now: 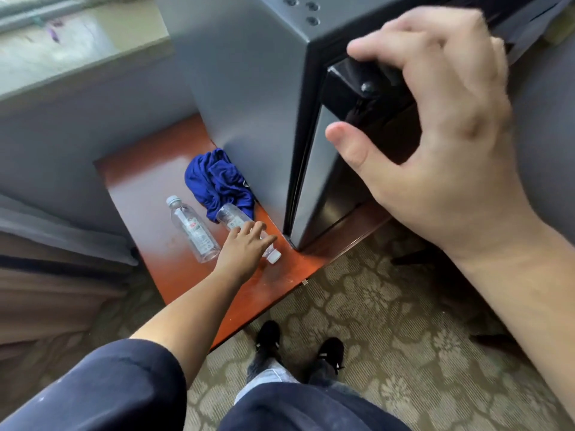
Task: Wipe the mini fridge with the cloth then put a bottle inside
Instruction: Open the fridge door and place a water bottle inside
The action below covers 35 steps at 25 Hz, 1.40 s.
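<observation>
Head view: the fridge [249,88] stands on a glossy red-brown wooden ledge [140,188]. It is a boxy cabinet with smooth grey painted-metal sides and a black trim round the door [323,188].

The right hand [435,119] has its fingers curled over the door's black top corner, with the thumb spread clear below. Whether the door is cracked open I cannot tell.

The left hand [245,245] reaches down to the ledge and lies across a bottle [231,217]. Its fingers are nearly straight on the plastic and not visibly wrapped round it.

That bottle lies on its side just beside the fridge's front corner. Its white cap [273,258] points toward the carpet [389,306], and its base touches the cloth [217,178].

A second bottle [194,230] lies near it, pointing the opposite way.

Both are clear, thin-walled and cylindrical with small labels. How full they are does not show, so their weight is a guess. They will likely be light, will roll freely on the polished wood, and will dent a little if squeezed. The mid-body, around the label, looks like the surest place to take hold.

The cloth is deep blue, soft and crumpled in a loose heap against the fridge's side. It should bunch easily in a fist.
</observation>
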Motion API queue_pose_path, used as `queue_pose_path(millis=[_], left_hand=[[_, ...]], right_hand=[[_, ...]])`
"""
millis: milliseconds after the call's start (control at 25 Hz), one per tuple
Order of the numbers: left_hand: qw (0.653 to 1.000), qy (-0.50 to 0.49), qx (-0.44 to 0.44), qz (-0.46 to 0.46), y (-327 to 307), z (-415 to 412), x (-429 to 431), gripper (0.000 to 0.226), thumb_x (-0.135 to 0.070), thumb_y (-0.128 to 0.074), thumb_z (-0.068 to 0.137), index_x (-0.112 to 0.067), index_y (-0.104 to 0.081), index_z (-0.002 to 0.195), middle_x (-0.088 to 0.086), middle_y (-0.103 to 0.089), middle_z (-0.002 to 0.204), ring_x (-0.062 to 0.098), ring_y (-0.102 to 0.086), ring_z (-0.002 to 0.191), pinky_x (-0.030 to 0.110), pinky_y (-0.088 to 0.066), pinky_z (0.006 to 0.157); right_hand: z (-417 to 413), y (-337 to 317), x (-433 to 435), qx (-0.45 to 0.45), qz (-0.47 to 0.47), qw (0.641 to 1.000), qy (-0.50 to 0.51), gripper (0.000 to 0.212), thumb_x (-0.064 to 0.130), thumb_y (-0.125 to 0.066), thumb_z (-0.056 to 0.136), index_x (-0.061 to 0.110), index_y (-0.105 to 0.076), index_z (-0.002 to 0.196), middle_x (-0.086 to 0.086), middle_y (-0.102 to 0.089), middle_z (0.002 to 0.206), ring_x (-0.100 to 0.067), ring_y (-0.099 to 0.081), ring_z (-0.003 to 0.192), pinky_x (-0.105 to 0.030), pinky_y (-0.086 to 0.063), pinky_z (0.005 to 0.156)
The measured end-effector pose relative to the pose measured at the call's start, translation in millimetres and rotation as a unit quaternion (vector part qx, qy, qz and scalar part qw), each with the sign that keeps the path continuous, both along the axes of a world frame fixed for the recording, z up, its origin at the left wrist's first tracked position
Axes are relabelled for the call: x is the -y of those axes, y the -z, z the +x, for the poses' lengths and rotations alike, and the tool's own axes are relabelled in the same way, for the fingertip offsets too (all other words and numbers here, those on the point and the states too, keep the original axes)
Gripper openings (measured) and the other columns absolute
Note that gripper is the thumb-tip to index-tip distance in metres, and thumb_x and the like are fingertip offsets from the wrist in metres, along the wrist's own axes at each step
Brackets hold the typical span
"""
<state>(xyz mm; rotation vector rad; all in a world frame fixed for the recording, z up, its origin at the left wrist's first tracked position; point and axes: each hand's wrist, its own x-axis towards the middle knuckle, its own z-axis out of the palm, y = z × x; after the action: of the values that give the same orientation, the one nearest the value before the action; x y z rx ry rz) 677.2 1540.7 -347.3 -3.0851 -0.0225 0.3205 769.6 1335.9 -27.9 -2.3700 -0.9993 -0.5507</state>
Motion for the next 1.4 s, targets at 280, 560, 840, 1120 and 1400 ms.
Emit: queue_pose_path(millis=[280,560,840,1120,1400], left_hand=[[0.998,-0.032,0.04,-0.031,-26.7,-4.7,12.4,0.058,-0.041,-0.071,0.085,-0.039,-0.051,0.14,-0.001,-0.051,0.132,0.025,-0.049,0.116,0.039,-0.051,0.09],[0.971,-0.153,0.112,-0.144,-78.9,-26.0,42.7,0.064,-0.046,-0.076,0.079,-0.038,-0.054,0.139,-0.004,-0.055,0.129,0.023,-0.048,0.115,0.041,-0.049,0.097],[0.917,-0.222,0.161,-0.289,-140.9,-28.8,88.9,0.067,-0.062,-0.067,0.078,-0.041,-0.049,0.139,-0.01,-0.055,0.117,0.014,-0.054,0.108,0.034,-0.049,0.096],[0.88,-0.245,0.191,-0.36,-173.6,16.1,145.0,0.038,-0.047,-0.074,0.081,-0.034,-0.063,0.115,-0.013,-0.067,0.105,0.008,-0.063,0.1,0.031,-0.052,0.087],[0.852,-0.308,0.167,-0.389,-163.6,79.6,157.5,0.041,-0.048,-0.074,0.08,-0.031,-0.062,0.115,-0.015,-0.067,0.105,0.009,-0.065,0.098,0.028,-0.051,0.084]], right_hand=[[1.5,-16.7,-7.0,-0.019,0.003,1.0,0.0,0.045,0.053,-0.064,0.084,0.024,-0.063,0.117,-0.002,-0.054,0.126,-0.022,-0.048,0.114,-0.03,-0.041,0.095],[-7.8,-20.4,8.9,-0.036,0.012,0.999,-0.019,0.037,0.043,-0.061,0.076,0.021,-0.06,0.105,-0.001,-0.053,0.115,-0.025,-0.048,0.104,-0.04,-0.045,0.089],[-28.7,-19.9,115.6,-0.089,0.04,0.993,-0.07,0.028,0.044,-0.067,0.078,0.024,-0.059,0.098,0.008,-0.05,0.109,-0.021,-0.047,0.105,-0.037,-0.04,0.095],[-37.9,-38.8,195.2,-0.08,0.079,0.994,0.004,0.016,0.047,-0.065,0.086,0.031,-0.064,0.082,0.013,-0.057,0.104,-0.007,-0.041,0.106,-0.034,-0.029,0.097],[-39.3,-67.9,217.8,-0.092,0.042,0.992,0.076,0.02,0.054,-0.065,0.077,0.041,-0.067,0.091,0.018,-0.061,0.117,-0.019,-0.053,0.115,-0.044,-0.039,0.102]])
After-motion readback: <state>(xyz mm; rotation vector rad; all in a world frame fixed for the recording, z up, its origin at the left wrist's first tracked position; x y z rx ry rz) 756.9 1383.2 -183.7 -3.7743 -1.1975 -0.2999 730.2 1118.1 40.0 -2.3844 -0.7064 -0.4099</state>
